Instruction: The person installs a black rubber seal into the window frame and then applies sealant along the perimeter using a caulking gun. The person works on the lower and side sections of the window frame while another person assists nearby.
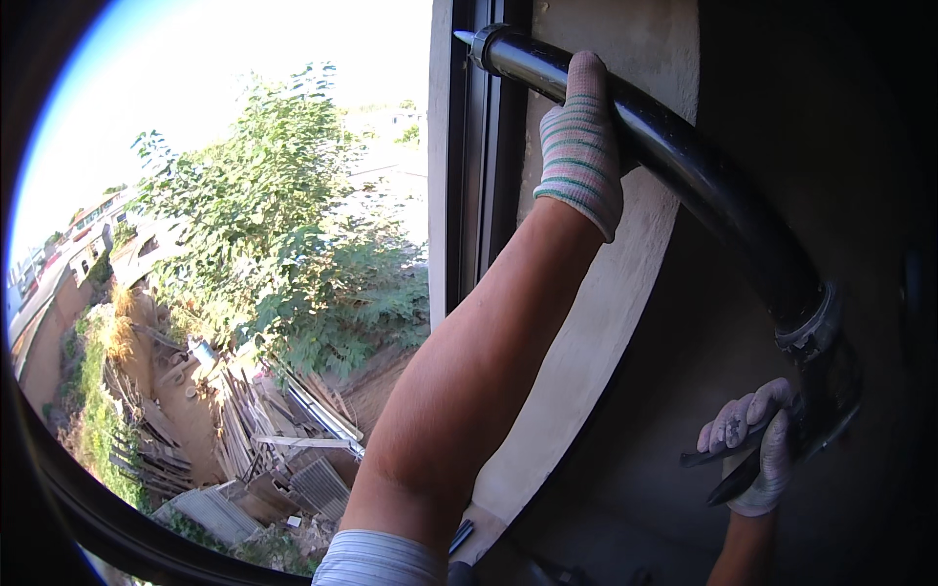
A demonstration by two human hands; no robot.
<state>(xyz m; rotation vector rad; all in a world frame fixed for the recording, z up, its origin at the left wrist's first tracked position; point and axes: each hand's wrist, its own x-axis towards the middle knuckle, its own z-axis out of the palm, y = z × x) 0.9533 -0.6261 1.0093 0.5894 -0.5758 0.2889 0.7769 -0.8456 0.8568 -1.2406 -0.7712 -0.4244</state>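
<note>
A long black caulking gun [703,166] slants across the upper right of the head view, its curve partly from the lens. Its pale nozzle tip [462,36] is at the dark window frame [479,166]; whether it touches cannot be seen. My left hand [584,146], in a white knitted glove with green and pink stripes, is closed round the barrel, thumb along its top. At the lower right, my right hand [752,439], in a dirty pale glove, is closed round the gun's handle and trigger. That end lies in deep shadow, and part of the grip is hidden.
A pale plastered window reveal [576,361] runs beside the frame. Through the opening, far below, are a leafy tree [283,215], stacked boards [259,420] and corrugated sheets [220,513]. A small dark object [461,535] lies at the reveal's lower end.
</note>
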